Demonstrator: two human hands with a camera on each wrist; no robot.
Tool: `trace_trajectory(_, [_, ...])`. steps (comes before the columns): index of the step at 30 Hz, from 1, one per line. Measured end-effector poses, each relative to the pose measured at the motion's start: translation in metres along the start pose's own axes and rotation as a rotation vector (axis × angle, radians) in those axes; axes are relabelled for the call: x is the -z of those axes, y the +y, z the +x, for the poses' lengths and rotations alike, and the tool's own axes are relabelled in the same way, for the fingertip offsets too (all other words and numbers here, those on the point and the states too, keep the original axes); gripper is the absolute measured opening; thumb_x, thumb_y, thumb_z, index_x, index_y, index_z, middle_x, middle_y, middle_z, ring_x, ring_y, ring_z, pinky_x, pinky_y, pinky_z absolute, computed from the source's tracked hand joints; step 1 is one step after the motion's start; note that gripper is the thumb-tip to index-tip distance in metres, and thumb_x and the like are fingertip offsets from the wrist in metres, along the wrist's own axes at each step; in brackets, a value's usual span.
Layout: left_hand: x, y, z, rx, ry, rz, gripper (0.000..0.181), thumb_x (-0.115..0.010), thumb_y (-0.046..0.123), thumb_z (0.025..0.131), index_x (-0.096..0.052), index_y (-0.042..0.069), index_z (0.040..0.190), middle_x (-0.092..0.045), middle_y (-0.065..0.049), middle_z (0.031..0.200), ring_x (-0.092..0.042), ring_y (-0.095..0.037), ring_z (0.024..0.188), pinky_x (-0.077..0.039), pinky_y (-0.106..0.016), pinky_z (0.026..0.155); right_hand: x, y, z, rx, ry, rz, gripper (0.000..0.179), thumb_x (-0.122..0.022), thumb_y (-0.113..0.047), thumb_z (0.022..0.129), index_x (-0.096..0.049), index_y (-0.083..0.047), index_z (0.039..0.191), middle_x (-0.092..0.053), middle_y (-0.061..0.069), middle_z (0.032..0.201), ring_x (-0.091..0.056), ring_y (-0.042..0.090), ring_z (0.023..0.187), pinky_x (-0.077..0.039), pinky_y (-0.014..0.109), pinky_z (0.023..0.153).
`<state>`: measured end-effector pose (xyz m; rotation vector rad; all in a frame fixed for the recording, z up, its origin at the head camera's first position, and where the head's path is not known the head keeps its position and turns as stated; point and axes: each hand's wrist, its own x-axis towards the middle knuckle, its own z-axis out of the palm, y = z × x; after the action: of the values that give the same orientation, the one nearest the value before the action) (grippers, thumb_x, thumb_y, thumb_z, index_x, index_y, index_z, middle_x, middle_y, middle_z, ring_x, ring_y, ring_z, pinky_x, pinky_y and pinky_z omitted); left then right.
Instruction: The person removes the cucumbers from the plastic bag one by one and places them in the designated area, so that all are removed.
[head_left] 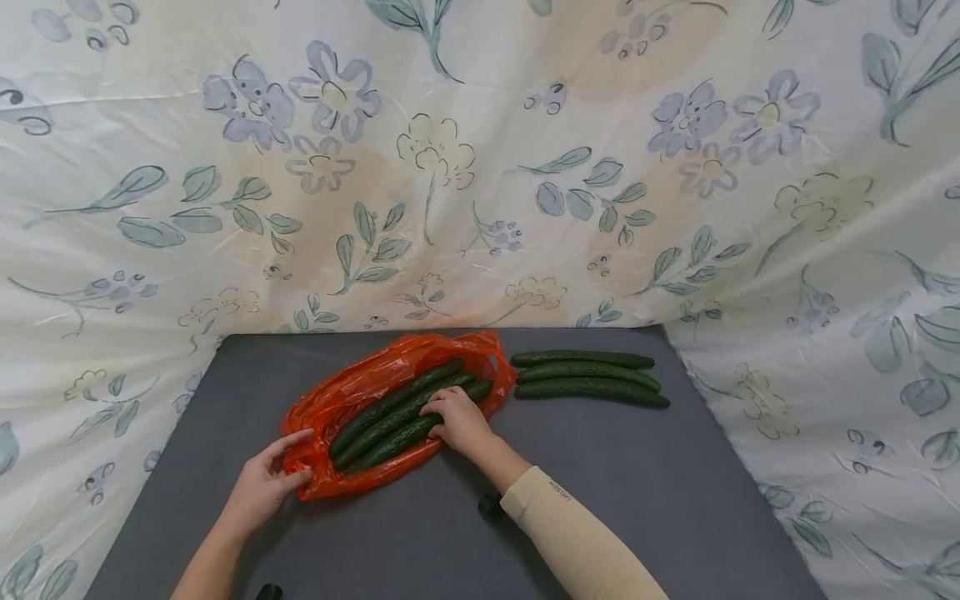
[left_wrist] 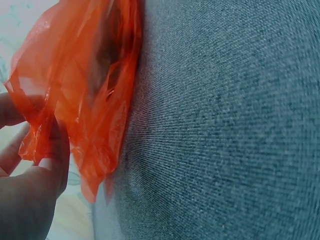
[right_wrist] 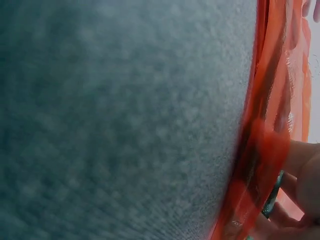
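Observation:
An orange-red plastic bag (head_left: 337,392) lies spread with its mouth up on the grey table, three dark green cucumbers side by side inside it. My left hand (head_left: 258,487) is at the bag's left end, and in the left wrist view its thumb and fingers pinch the thin plastic (left_wrist: 75,65). Reaching over the near rim, my right hand (head_left: 461,421) grips the nearest cucumber (head_left: 397,440) towards its right end. The right wrist view shows those fingers partly behind the bag's wall (right_wrist: 272,110). Three more cucumbers (head_left: 588,387) lie in a row right of the bag.
The grey table (head_left: 615,508) is bordered at the back and sides by a floral cloth (head_left: 480,167). A small dark object (head_left: 491,506) shows under my right wrist, and another (head_left: 268,592) at the bottom edge by my left forearm.

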<state>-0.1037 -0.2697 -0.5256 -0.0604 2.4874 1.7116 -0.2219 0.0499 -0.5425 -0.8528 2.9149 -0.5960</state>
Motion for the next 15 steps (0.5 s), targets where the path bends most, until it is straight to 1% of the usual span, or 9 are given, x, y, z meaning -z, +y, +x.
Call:
trace_trajectory(3, [0.001, 0.002, -0.001, -0.005, 0.000, -0.004, 0.061, -0.071, 0.015, 0.095, -0.046, 0.005, 0.150, -0.047, -0.025, 0.147, -0.061, 0.001, 0.098, -0.055, -0.023, 0.076, 0.004, -0.003, 0.001, -0.004, -0.007, -0.012, 0.034, -0.081, -0.025, 0.085, -0.076, -0.027, 0.118, -0.067, -0.005, 0.128, -0.054, 0.020, 0.125, -0.050, 0.033, 0.100])
trace_trajectory(8, [0.001, 0.005, -0.002, 0.004, 0.009, 0.029, 0.061, -0.072, 0.018, 0.095, -0.047, 0.005, 0.149, -0.047, -0.025, 0.146, -0.060, 0.001, 0.096, -0.054, -0.021, 0.076, 0.008, -0.003, 0.001, -0.015, 0.013, 0.003, 0.034, -0.082, -0.026, 0.083, -0.077, -0.028, 0.117, -0.068, -0.005, 0.124, -0.054, 0.020, 0.120, -0.053, 0.032, 0.093])
trace_trajectory(11, [0.001, 0.005, -0.003, 0.015, 0.005, 0.045, 0.061, -0.073, 0.019, 0.094, -0.047, 0.006, 0.149, -0.046, -0.025, 0.148, -0.058, 0.002, 0.100, -0.053, -0.018, 0.079, 0.012, -0.004, 0.001, -0.010, 0.034, 0.012, 0.035, -0.082, -0.027, 0.083, -0.077, -0.027, 0.117, -0.067, -0.004, 0.124, -0.054, 0.019, 0.119, -0.054, 0.031, 0.090])
trace_trajectory(15, [0.000, 0.006, -0.003, 0.034, 0.002, 0.045, 0.062, -0.073, 0.017, 0.094, -0.047, 0.006, 0.149, -0.044, -0.024, 0.150, -0.058, 0.003, 0.106, -0.052, -0.016, 0.082, 0.021, -0.006, 0.001, 0.004, 0.058, 0.004, 0.035, -0.082, -0.028, 0.083, -0.077, -0.028, 0.117, -0.067, -0.005, 0.124, -0.053, 0.019, 0.120, -0.053, 0.030, 0.091])
